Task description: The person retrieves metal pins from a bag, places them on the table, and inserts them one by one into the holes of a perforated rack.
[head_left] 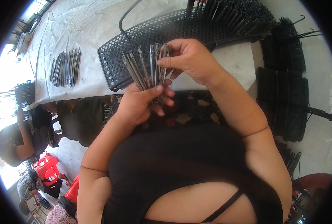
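Note:
A fanned bundle of thin metal strips (141, 69), with small holes or notches at their upper ends, stands up in front of me. My left hand (136, 100) is closed round its lower part, thumb across the front. At the bundle's upper right, my right hand (190, 59) pinches a few strips between thumb and fingers; its other fingers are partly hidden behind them. A black perforated basket (112, 61) lies on its long side just beyond both hands. To the left, a loose row of similar strips (66, 69) rests on the pale table cover (91, 22).
Dark strips (240, 18) are heaped at the basket's far right. Stacked black bundles (283, 100) stand right of the table, with thin rods and handles jutting out. Other people (14, 142) sit at the left, near a red plastic chair (46, 168).

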Action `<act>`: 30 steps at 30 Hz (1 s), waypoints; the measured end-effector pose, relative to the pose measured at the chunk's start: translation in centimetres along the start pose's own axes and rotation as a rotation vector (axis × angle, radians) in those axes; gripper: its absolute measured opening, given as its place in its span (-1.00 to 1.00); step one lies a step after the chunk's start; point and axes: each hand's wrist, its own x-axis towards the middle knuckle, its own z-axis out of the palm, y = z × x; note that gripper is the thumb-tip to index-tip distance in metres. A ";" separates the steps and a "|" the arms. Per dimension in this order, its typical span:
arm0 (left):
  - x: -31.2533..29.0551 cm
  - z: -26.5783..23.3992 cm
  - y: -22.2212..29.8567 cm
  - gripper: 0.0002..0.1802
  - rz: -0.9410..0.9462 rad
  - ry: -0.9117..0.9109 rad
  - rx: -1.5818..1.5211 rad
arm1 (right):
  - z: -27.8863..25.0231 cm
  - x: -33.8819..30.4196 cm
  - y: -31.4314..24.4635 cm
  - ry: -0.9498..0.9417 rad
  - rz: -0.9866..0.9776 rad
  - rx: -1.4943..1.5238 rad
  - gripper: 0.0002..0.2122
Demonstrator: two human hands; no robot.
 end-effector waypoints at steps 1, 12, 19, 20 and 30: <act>0.0 -0.1 0.0 -0.69 0.001 -0.002 0.003 | -0.1 -0.1 0.0 0.016 0.006 -0.032 -0.84; -0.1 0.3 -0.2 -0.70 0.049 0.134 0.027 | 0.4 -0.6 0.9 0.142 -0.038 -0.101 -0.88; -0.2 0.2 -0.4 -0.74 0.061 0.113 0.063 | 0.9 -0.7 1.8 0.092 0.017 -0.023 -0.86; -0.1 0.3 -0.3 -0.75 0.062 0.115 0.036 | 0.8 -0.8 1.9 0.087 0.013 -0.007 -0.85; -0.2 0.5 -0.3 -0.77 0.059 0.155 0.104 | 0.6 -1.2 1.6 0.107 0.020 -0.050 -0.86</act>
